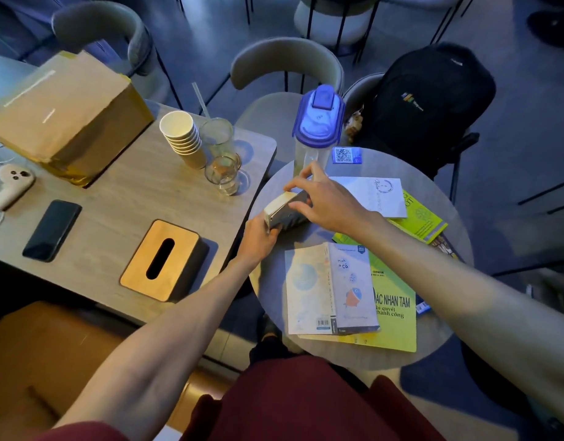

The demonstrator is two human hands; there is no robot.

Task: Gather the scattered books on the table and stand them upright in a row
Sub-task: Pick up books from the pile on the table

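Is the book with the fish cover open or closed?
Open. The fish book lies spread face down: back cover, spine and front cover all face up.

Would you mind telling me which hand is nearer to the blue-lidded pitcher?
Right. The right hand grips the far end of the book just in front of the pitcher; the left hand holds the book's near end, farther from it.
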